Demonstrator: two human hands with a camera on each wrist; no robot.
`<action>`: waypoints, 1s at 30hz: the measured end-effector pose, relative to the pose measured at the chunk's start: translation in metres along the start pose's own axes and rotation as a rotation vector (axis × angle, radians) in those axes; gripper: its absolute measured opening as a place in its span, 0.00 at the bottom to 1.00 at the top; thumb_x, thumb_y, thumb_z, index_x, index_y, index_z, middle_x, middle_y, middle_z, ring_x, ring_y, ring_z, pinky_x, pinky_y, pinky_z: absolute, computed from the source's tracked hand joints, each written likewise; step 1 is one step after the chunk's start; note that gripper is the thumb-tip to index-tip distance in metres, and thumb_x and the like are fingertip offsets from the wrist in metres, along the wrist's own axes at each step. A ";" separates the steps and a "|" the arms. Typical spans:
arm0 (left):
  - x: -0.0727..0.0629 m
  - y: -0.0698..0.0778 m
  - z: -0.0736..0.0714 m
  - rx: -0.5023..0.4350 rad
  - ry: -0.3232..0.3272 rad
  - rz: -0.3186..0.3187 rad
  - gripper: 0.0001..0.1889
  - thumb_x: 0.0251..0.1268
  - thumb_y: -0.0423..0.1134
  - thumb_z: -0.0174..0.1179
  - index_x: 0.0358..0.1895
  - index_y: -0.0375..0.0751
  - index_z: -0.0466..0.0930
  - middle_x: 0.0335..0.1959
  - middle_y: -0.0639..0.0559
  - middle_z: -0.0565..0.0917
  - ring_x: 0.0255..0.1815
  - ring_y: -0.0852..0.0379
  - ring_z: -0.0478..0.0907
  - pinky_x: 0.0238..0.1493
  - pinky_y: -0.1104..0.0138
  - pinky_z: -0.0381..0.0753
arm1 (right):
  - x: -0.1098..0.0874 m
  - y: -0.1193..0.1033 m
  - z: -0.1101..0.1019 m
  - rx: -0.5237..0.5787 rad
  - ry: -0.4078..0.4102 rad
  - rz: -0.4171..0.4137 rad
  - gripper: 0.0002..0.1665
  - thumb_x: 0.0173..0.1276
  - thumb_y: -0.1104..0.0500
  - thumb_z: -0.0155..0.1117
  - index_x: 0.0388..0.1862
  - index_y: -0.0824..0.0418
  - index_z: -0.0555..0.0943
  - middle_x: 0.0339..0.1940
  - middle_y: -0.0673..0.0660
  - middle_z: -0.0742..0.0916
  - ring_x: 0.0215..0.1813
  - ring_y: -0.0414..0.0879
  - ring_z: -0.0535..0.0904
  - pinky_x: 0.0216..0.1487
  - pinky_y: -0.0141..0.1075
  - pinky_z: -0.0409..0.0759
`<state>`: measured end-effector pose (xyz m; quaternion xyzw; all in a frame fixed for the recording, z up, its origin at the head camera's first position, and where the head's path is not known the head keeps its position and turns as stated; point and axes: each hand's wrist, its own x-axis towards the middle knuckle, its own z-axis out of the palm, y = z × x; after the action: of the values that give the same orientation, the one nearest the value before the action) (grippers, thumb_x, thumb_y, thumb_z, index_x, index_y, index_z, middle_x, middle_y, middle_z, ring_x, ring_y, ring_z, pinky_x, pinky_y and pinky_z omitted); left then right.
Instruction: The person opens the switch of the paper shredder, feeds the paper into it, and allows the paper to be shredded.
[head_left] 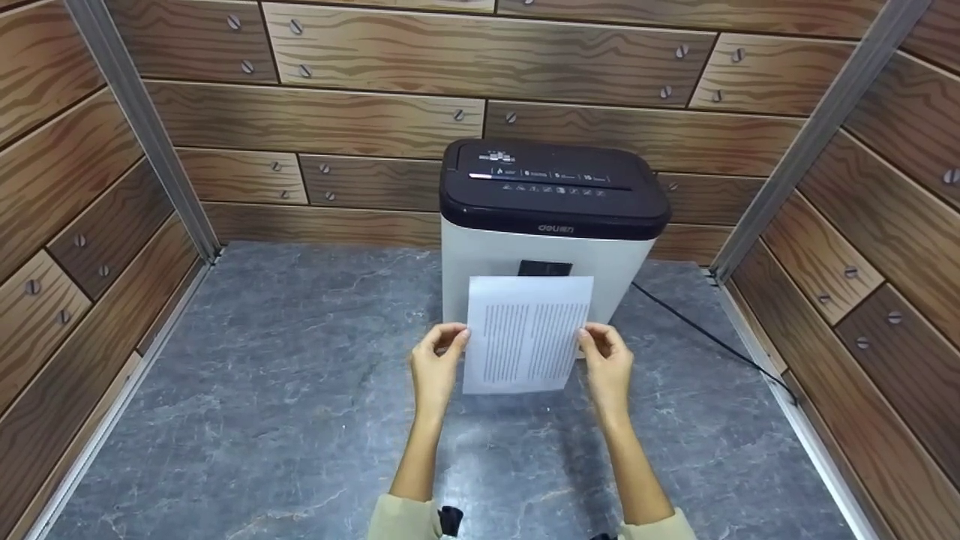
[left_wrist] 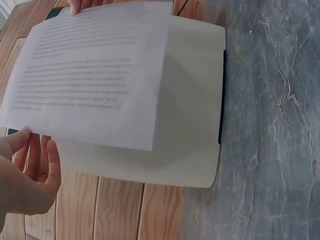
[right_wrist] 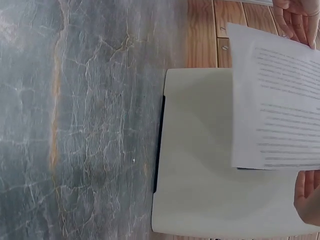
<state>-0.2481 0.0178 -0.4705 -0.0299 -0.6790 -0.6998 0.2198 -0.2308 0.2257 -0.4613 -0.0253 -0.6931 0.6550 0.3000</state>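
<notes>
A printed sheet of paper (head_left: 529, 337) hangs upright in front of a paper shredder (head_left: 480, 251), overlapping its white body in the head view. My left hand (head_left: 436, 367) pinches the paper's left edge between thumb and fingers. On the opposite edge, my right hand (head_left: 606, 367) pinches it the same way. Two columns of text cover the side toward the head camera. The shredder's dark top (head_left: 555, 184) has a long narrow slot, which lies above and behind the paper's upper edge. In the left wrist view, the paper (left_wrist: 90, 85) bows slightly between both hands.
Grey marbled floor (head_left: 300, 375) spreads around the shredder. A black cord (head_left: 712, 337) runs from behind it to the right wall. Wood-patterned panels (head_left: 375, 52) stand at the back and both sides, with metal posts (head_left: 154, 127) at the corners.
</notes>
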 end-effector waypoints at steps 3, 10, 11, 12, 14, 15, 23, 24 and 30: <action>-0.005 0.011 0.000 -0.008 -0.008 0.012 0.05 0.57 0.28 0.62 0.34 0.28 0.81 0.29 0.43 0.82 0.30 0.48 0.79 0.28 0.68 0.80 | -0.005 -0.012 0.000 -0.065 -0.003 -0.042 0.08 0.63 0.73 0.57 0.38 0.79 0.76 0.34 0.68 0.81 0.33 0.46 0.77 0.34 0.27 0.76; -0.006 0.004 0.002 -0.016 -0.002 -0.014 0.04 0.57 0.28 0.61 0.34 0.28 0.81 0.29 0.42 0.82 0.29 0.46 0.79 0.28 0.69 0.80 | -0.006 -0.014 -0.002 -0.120 -0.010 -0.041 0.07 0.63 0.72 0.58 0.38 0.78 0.77 0.33 0.68 0.81 0.34 0.57 0.78 0.33 0.28 0.78; -0.005 -0.001 0.003 -0.009 -0.003 -0.021 0.05 0.57 0.29 0.62 0.34 0.29 0.81 0.29 0.44 0.82 0.30 0.48 0.79 0.29 0.69 0.80 | -0.006 -0.014 -0.003 -0.124 -0.011 -0.035 0.07 0.63 0.72 0.58 0.38 0.77 0.77 0.33 0.67 0.81 0.35 0.60 0.78 0.33 0.27 0.78; -0.004 -0.005 0.004 -0.005 -0.002 -0.034 0.05 0.57 0.30 0.62 0.35 0.31 0.81 0.30 0.45 0.82 0.30 0.50 0.79 0.29 0.69 0.80 | -0.006 -0.015 -0.003 -0.126 -0.013 -0.029 0.07 0.63 0.72 0.58 0.38 0.77 0.77 0.33 0.67 0.81 0.35 0.62 0.78 0.33 0.27 0.77; -0.004 -0.008 0.005 0.007 -0.002 -0.041 0.05 0.58 0.31 0.62 0.35 0.33 0.82 0.30 0.47 0.82 0.30 0.53 0.79 0.30 0.68 0.80 | -0.006 -0.015 -0.004 -0.133 -0.015 -0.020 0.07 0.63 0.71 0.58 0.38 0.77 0.77 0.33 0.67 0.81 0.36 0.65 0.77 0.33 0.26 0.77; -0.004 -0.008 0.006 0.012 0.004 -0.037 0.04 0.58 0.32 0.62 0.34 0.33 0.82 0.29 0.48 0.82 0.30 0.53 0.79 0.30 0.67 0.80 | -0.006 -0.015 -0.004 -0.135 -0.015 -0.021 0.07 0.64 0.71 0.58 0.38 0.77 0.77 0.33 0.67 0.81 0.36 0.65 0.77 0.33 0.26 0.77; -0.004 -0.007 0.008 0.039 0.033 -0.014 0.04 0.58 0.33 0.63 0.34 0.36 0.82 0.29 0.50 0.82 0.30 0.56 0.78 0.31 0.69 0.80 | -0.005 -0.020 -0.005 -0.151 -0.013 -0.029 0.08 0.64 0.70 0.57 0.39 0.76 0.77 0.35 0.67 0.82 0.37 0.61 0.78 0.35 0.28 0.77; -0.004 -0.006 0.009 0.039 0.035 -0.013 0.04 0.58 0.33 0.63 0.34 0.36 0.82 0.29 0.50 0.82 0.30 0.56 0.78 0.30 0.69 0.80 | -0.004 -0.021 -0.005 -0.145 -0.012 -0.032 0.08 0.64 0.71 0.57 0.39 0.76 0.77 0.35 0.68 0.82 0.37 0.60 0.78 0.35 0.28 0.78; 0.003 0.009 0.012 -0.002 0.034 0.008 0.05 0.58 0.35 0.63 0.35 0.36 0.83 0.29 0.48 0.82 0.29 0.54 0.78 0.26 0.63 0.81 | 0.005 -0.033 -0.005 -0.063 0.016 -0.057 0.07 0.61 0.75 0.56 0.38 0.80 0.75 0.34 0.70 0.81 0.35 0.47 0.80 0.39 0.32 0.80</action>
<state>-0.2506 0.0288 -0.4605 -0.0209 -0.6743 -0.6999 0.2344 -0.2213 0.2274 -0.4290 -0.0200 -0.7114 0.6237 0.3232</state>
